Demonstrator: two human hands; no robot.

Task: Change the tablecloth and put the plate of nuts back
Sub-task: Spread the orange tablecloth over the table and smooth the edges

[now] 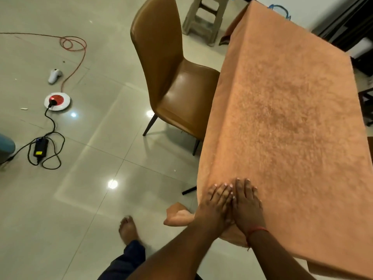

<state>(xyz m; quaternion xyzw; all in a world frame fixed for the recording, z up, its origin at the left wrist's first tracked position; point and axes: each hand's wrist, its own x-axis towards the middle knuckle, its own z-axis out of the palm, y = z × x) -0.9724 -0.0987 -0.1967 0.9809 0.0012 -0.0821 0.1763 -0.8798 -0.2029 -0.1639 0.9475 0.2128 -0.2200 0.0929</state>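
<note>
Both hands, left [217, 201] and right [247, 201], lie side by side with fingers straight and flat on the cloth [286, 110], seemingly smoothing it over the surface beyond the fingertips; no nut plate is visible.

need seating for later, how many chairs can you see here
1: a tan leather chair tucked at the left side of the table, beside the orange tablecloth. Others may be hidden past the table's right edge.
</note>
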